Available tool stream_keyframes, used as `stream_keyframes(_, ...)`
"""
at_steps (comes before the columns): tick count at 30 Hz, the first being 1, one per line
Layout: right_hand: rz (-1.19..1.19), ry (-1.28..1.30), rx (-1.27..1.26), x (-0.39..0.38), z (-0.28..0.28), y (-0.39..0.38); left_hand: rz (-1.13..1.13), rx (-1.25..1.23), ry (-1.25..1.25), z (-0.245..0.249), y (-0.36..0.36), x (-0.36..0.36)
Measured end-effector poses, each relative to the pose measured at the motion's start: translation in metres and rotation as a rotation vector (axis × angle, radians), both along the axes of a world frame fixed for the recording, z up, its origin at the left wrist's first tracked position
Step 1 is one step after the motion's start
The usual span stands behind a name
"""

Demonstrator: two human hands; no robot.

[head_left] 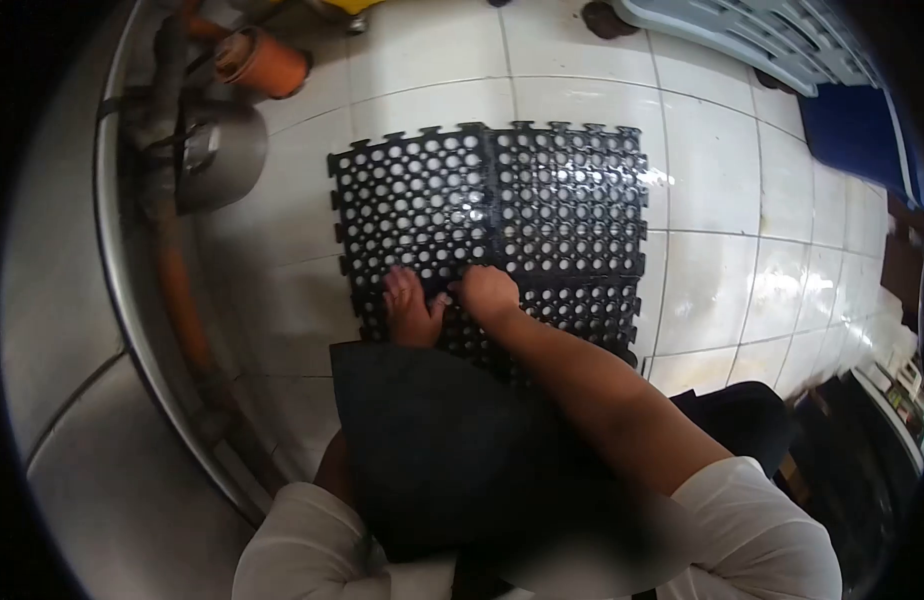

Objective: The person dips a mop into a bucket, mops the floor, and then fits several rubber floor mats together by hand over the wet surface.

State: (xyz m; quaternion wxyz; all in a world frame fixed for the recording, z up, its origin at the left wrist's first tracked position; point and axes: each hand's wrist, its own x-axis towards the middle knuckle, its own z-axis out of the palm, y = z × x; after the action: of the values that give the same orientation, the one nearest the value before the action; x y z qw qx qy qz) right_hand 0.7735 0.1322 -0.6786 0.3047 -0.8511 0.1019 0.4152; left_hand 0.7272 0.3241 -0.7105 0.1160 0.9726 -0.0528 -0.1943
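Black rubber mat tiles [493,190] with round holes and jigsaw edges lie joined on the floor in front of me. My left hand [412,308] lies flat on the mat near its front left, fingers spread and thumb out. Just to its right, my right hand [487,292] is closed in a fist. It presses down on the mat close to the seam between the far tiles and a nearer one. The fist's underside is hidden, and no object shows in it. My dark apron covers the mat's near edge.
White floor tiles [717,180] surround the mat. On the left run a steel counter edge [110,220] and orange pipes [177,290], with a metal pot [227,155] and an orange cylinder [267,65] beyond. A grey crate [752,35] and a blue bin [857,135] stand far right.
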Motion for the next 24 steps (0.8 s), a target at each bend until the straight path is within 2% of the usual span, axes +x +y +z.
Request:
stream_keyframes(1,0.02,-0.091,0.007,-0.007,-0.006,0.009,0.011,0.013,-0.015,-0.005,0.013,-0.006)
stream_keyframes(3,0.067,-0.137,-0.005,-0.022,-0.036,0.02,0.244,0.141,-0.103,-0.026,0.038,-0.009)
stream_keyframes(4,0.11,-0.157,-0.024,-0.031,-0.043,0.026,0.247,0.15,-0.103,-0.026,0.041,-0.008)
stream_keyframes(5,0.162,-0.134,-0.073,-0.025,-0.022,0.024,0.185,0.132,-0.127,-0.025,0.042,-0.007)
stream_keyframes(6,0.165,-0.134,-0.066,-0.029,-0.022,0.03,0.122,0.112,-0.151,-0.026,0.044,-0.008)
stream_keyframes(9,0.139,-0.191,-0.184,-0.029,-0.019,0.043,0.125,0.174,-0.145,-0.032,0.045,-0.005)
stream_keyframes(10,0.137,-0.067,-0.195,-0.02,-0.02,0.048,0.132,0.172,-0.166,-0.029,0.05,0.008)
stream_keyframes(12,0.13,0.05,-0.199,0.003,0.009,0.036,0.13,0.051,0.395,-0.008,0.08,0.042)
stream_keyframes(14,0.281,0.382,0.347,0.058,0.053,-0.032,0.379,-0.194,0.807,0.077,0.08,0.115)
stream_keyframes(15,0.148,0.379,0.474,0.064,0.063,-0.065,0.313,0.002,0.697,0.066,0.103,0.131)
stream_keyframes(16,-0.124,0.233,0.475,0.056,0.059,-0.104,0.242,0.181,0.572,0.052,0.11,0.14)
stream_keyframes(17,-0.372,0.056,0.438,0.047,0.058,-0.149,0.212,0.167,0.576,0.087,0.083,0.149)
stream_keyframes(18,-0.461,-0.108,0.259,0.034,0.064,-0.197,0.295,0.007,0.507,0.145,0.053,0.162)
stream_keyframes(19,-0.376,-0.204,-0.106,0.015,0.091,-0.244,0.381,-0.148,0.442,0.201,0.027,0.169)
stream_keyframes(20,-0.143,-0.154,-0.296,-0.008,0.124,-0.289,0.37,-0.148,0.46,0.247,0.001,0.167)
stream_keyframes(22,-0.324,0.036,-0.497,-0.051,0.247,-0.335,0.556,-0.53,0.566,0.332,-0.044,0.155)
stream_keyframes(23,-0.264,0.11,-0.458,-0.081,0.258,-0.363,0.524,-0.565,0.61,0.36,-0.051,0.147)
stream_keyframes(24,-0.2,0.176,-0.428,-0.124,0.225,-0.397,0.524,-0.582,0.618,0.382,-0.055,0.141)
